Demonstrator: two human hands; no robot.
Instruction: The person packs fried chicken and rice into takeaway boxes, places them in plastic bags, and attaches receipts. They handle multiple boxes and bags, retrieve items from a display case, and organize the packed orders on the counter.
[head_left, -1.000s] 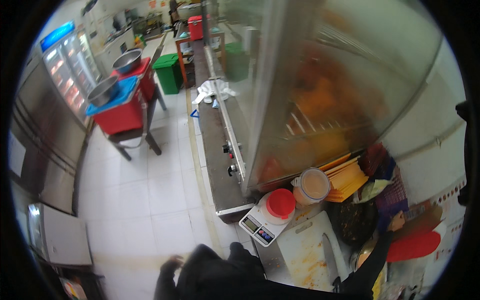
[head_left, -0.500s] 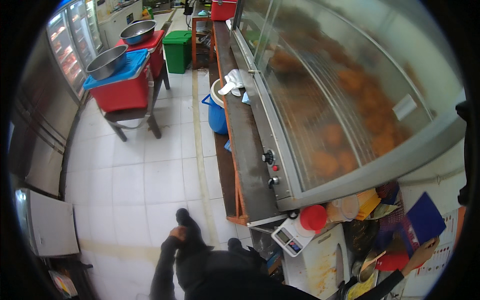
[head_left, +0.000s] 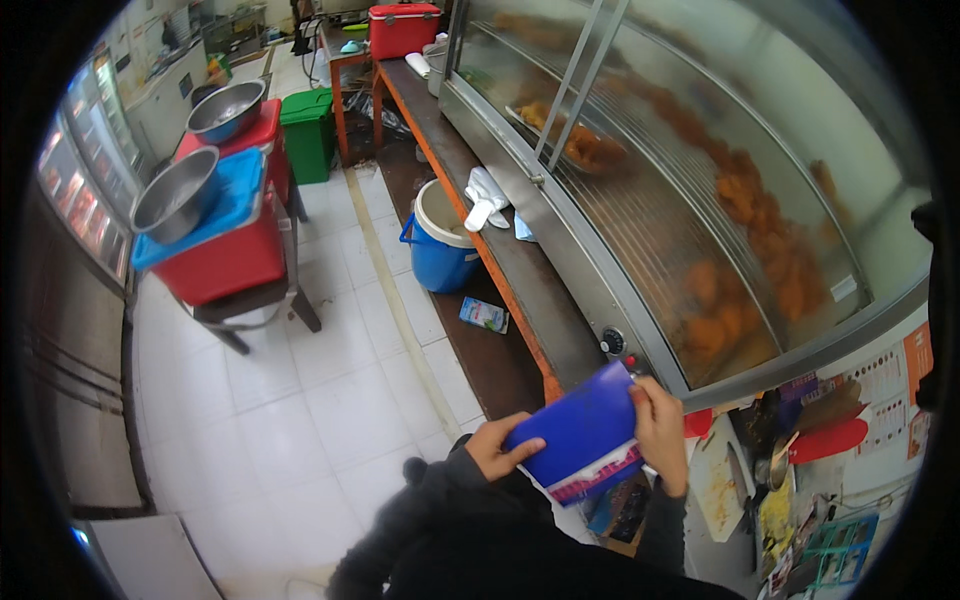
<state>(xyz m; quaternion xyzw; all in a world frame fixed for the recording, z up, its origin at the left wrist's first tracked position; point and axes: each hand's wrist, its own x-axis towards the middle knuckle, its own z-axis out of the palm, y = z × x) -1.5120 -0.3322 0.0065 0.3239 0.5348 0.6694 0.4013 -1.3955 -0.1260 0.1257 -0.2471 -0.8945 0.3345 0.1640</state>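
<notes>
Both hands grip a blue bag (head_left: pixel 583 436): left hand (head_left: pixel 494 449) at its lower corner, right hand (head_left: pixel 660 432) at its upper edge, before the counter (head_left: pixel 520 270). Keeping both grips firm should hold it steady.

glass warmer case (head_left: pixel 700 200) of fried food, blue bucket (head_left: pixel 440 250), green bin (head_left: pixel 308 132), two steel bowls (head_left: pixel 178 192)
</notes>
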